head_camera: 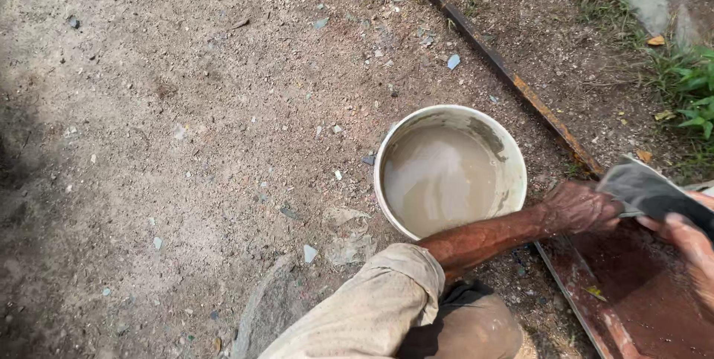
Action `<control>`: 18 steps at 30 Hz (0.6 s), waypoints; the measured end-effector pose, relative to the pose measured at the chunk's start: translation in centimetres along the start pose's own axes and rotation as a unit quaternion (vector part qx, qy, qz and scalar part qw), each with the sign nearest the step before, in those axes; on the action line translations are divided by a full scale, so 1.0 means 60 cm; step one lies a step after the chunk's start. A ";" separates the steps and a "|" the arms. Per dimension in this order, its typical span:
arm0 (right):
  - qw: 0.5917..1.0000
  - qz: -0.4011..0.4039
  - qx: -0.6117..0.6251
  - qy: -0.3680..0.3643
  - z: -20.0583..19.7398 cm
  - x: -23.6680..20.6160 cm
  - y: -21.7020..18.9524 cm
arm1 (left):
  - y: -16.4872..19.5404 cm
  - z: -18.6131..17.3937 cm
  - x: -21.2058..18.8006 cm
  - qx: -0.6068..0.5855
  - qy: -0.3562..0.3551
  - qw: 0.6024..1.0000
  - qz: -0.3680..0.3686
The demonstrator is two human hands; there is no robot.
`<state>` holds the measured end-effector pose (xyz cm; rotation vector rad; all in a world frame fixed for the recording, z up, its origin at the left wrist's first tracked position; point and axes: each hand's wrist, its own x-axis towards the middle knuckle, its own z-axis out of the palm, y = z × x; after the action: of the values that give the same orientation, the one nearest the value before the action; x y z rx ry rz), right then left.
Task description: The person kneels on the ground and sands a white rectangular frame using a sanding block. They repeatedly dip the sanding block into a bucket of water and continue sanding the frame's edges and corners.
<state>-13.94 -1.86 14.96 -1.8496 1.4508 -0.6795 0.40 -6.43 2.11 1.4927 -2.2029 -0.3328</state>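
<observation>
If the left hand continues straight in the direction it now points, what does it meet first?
The left hand points right, and it already touches the dark grey flat piece, which the right hand also holds. So that piece comes first; the reddish metal sheet lies below. Depth is hard to judge.

You are outdoors in a rough work yard: bare dirt ground (pixel 171 143) strewn with stone chips, a white bucket (pixel 513 173) of muddy water, a rusty metal bar (pixel 506 69) along its upper right edge, and grass (pixel 688 84) beyond.
</observation>
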 end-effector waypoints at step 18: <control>0.944 0.072 0.094 -0.307 0.293 0.100 -0.171 | 0.024 0.078 0.013 -0.602 0.233 0.739 0.195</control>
<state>7.00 -2.78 11.74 -1.5879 1.0488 -0.1311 -3.32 -6.84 -1.11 0.3006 -1.2699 -0.8896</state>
